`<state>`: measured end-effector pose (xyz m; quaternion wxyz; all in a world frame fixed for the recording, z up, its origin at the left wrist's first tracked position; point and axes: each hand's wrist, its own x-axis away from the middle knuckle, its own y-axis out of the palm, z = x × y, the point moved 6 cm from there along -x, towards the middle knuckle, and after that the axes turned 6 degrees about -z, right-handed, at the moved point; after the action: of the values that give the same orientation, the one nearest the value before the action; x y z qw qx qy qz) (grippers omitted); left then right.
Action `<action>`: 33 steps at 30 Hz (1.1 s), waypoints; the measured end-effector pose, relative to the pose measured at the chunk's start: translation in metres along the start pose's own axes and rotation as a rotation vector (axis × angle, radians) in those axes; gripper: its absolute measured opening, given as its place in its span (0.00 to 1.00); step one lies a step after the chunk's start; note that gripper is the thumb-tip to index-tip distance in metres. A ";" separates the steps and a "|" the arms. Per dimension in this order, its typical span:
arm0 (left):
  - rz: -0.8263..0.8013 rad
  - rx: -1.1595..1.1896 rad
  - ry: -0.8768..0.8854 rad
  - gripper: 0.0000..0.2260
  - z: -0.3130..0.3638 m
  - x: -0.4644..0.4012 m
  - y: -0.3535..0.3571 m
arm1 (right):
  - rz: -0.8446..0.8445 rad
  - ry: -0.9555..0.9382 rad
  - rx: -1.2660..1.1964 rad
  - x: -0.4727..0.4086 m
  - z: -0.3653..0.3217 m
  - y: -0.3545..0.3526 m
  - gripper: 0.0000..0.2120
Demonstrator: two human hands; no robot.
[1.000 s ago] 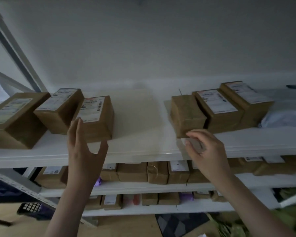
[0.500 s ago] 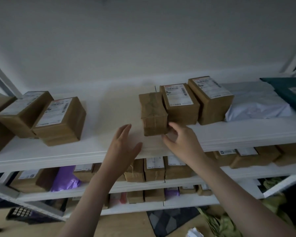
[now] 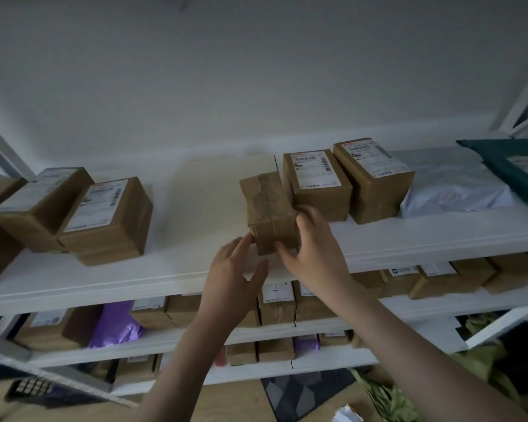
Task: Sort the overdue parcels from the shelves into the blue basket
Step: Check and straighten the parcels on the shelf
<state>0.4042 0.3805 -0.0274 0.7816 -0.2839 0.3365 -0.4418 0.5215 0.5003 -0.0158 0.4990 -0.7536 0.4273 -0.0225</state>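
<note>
A small brown taped parcel [image 3: 267, 208] with no label showing sits on the top white shelf [image 3: 195, 269], tilted up at its front. My right hand [image 3: 313, 254] grips its near right corner, thumb under the front and fingers round the side. My left hand [image 3: 235, 278] is spread open, fingertips touching the parcel's lower left corner. Two labelled brown boxes [image 3: 317, 184] stand right of it. The blue basket [image 3: 37, 391] shows only as a dark grid at the bottom left.
Labelled brown boxes [image 3: 104, 220] fill the shelf's left end. A pale mailer [image 3: 451, 184] and a teal mailer [image 3: 518, 169] lie at the right. Lower shelves [image 3: 287, 327] hold several brown boxes and purple bags [image 3: 116, 324]. A patterned mat [image 3: 302, 394] covers the floor.
My right hand has closed round the unlabelled parcel and tipped its front up. My left hand has risen from the shelf edge to touch the parcel's corner. The view shifted right.
</note>
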 end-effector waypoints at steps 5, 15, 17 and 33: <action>0.008 -0.105 -0.064 0.17 -0.017 0.004 -0.021 | 0.053 -0.092 0.020 -0.002 -0.029 0.010 0.28; 0.056 -0.173 -0.160 0.07 -0.056 0.018 -0.062 | -0.057 -0.295 0.064 -0.016 -0.077 0.040 0.25; 0.090 -0.184 -0.225 0.09 -0.061 0.018 -0.074 | -0.058 -0.297 0.032 -0.016 -0.080 0.044 0.24; 0.043 -0.181 0.014 0.27 -0.041 -0.014 -0.078 | -0.092 -0.065 -0.230 -0.002 -0.038 0.052 0.25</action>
<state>0.3279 0.3513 0.0091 0.7599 -0.3429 0.3864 -0.3946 0.4703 0.4666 -0.0361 0.4212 -0.8251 0.3756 0.0282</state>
